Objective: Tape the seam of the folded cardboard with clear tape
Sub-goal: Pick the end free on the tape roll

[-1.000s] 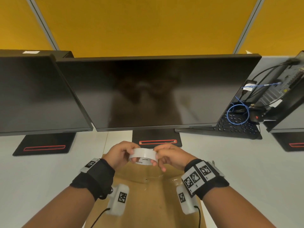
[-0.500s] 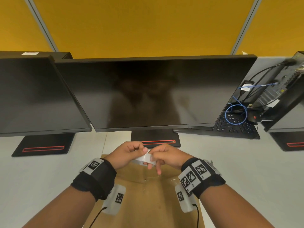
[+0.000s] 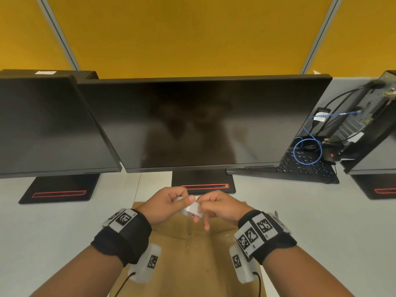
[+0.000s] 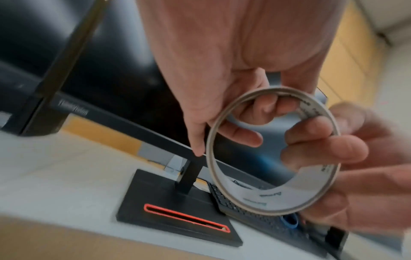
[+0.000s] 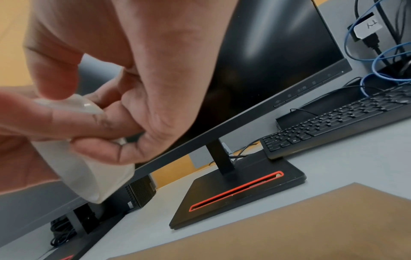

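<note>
Tape roll (image 3: 192, 209) held in the air above the far end of the folded cardboard (image 3: 188, 260), between both hands; in the left wrist view it reads as a thin ring on a printed core (image 4: 272, 151), little tape left on it. Cardboard lies flat on the pale desk (image 3: 64, 232), nearest the person, its centre seam running away from them; no fresh strip on the seam that I can make out.

Left hand (image 3: 166, 204): fingers curled through the ring and thumb outside, gripping the roll. Right hand (image 3: 219, 207): thumb and forefinger pinched on the roll's outer face, other fingers hooked under and inside it.

Step in hand, as judged: finding and lifting the free tape end; taping proper not begun. Whether an end is already lifted, cannot tell; clear tape, blurred wrist views.

Next move calls for: peel a length free, keep it from folding on itself, bring the end down onto the seam's far end, press, draw the roll toward the body.

Beyond: monitor (image 3: 201, 123) on its stand, second monitor (image 3: 49, 125) at left, keyboard (image 3: 306, 168) and blue cable (image 3: 307, 151) at right.
</note>
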Motion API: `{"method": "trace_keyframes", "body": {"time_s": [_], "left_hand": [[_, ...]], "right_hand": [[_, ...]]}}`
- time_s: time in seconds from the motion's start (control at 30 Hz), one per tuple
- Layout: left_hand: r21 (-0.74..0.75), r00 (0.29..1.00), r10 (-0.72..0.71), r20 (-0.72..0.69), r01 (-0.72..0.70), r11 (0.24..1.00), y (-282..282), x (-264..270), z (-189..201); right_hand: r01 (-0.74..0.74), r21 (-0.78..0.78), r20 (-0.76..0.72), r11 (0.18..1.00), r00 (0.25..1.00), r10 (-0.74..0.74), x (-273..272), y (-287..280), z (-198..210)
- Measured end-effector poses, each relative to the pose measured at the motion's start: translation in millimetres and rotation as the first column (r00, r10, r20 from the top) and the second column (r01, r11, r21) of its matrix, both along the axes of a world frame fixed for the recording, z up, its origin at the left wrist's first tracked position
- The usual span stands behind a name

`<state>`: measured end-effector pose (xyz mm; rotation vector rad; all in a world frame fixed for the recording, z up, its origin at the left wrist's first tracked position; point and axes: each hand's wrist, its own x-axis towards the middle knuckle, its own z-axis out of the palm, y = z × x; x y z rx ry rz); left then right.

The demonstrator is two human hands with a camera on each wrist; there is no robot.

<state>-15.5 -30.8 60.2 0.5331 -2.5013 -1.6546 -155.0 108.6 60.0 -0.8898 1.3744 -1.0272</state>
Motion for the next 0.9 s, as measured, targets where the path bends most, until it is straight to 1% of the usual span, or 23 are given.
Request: {"method": "trace_keyframes", "body": {"time_s": [0.1, 0.17, 0.2, 0.23, 0.33, 0.4, 0.47, 0.57, 0.9], "left_hand": [[0.240, 0.995, 0.069, -0.071, -0.050, 0.970, -3, 5, -5], [0.348, 0.991, 0.099, -0.088, -0.062, 0.935, -4, 7, -6], [0.374, 0.990, 0.102, -0.097, -0.058, 0.926, -4, 7, -6], [0.371, 0.990, 0.098, -0.101, -0.054, 0.927, -4, 7, -5], [0.256, 0.992, 0.061, -0.109, -0.032, 0.966, -1, 6, -4], [0.209, 0.993, 0.049, -0.103, -0.027, 0.978, 1, 6, -3], [0.203, 0.995, 0.044, -0.089, -0.025, 0.979, 2, 7, -4], [0.232, 0.997, 0.045, -0.068, -0.028, 0.972, 2, 7, -5], [0.196, 0.999, 0.010, -0.046, -0.001, 0.981, 0, 7, -11]], "right_hand": [[0.045, -0.003, 0.071, 0.999, 0.996, -0.044, 1, 2, -1], [0.051, -0.016, 0.092, 0.999, 0.994, -0.050, 2, 3, 0], [0.052, -0.024, 0.096, 0.998, 0.994, -0.049, 3, 3, 0], [0.054, -0.027, 0.091, 0.998, 0.995, -0.051, 4, 2, 1], [0.070, -0.008, 0.041, 0.997, 0.997, -0.070, 7, 0, 1], [0.074, 0.011, 0.026, 0.997, 0.997, -0.074, 7, 0, 1], [0.067, 0.017, 0.041, 0.998, 0.997, -0.068, 7, 2, 0], [0.047, 0.013, 0.065, 0.999, 0.997, -0.048, 6, 2, 0], [0.026, 0.034, 0.060, 0.999, 0.998, -0.028, 7, 1, 0]]}}
